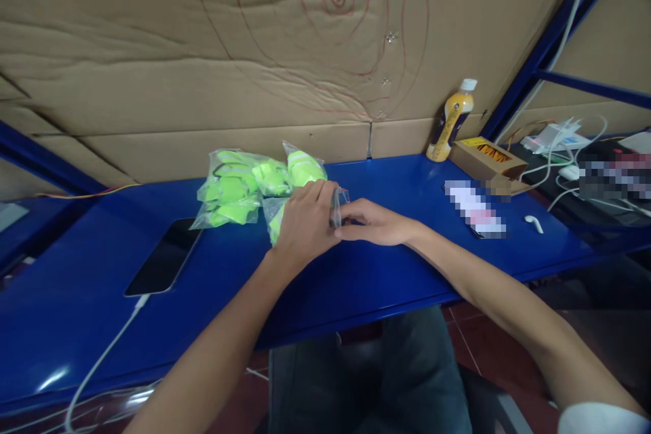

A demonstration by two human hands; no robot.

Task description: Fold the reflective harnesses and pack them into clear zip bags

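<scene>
My left hand [309, 217] lies curled over a clear plastic bag [273, 217] with neon yellow-green fabric inside, and most of that bag is hidden under it. From the right, my right hand [379, 222] pinches the loose clear end of the same bag, its fingertips close to my left fingers. Just beyond my left hand is another bagged neon piece [304, 168] with a pale stripe. Several more bagged neon pieces [231, 186] are heaped together to the left on the blue table [218, 264].
A charging black phone [165, 258] lies at left. Toward the right are a yellow-labelled bottle [451, 121], an open cardboard box [489, 159], a blurred-out flat object [472, 209] and a white earbud [534, 223]. Cardboard [152, 88] walls the back; cables crowd the far right.
</scene>
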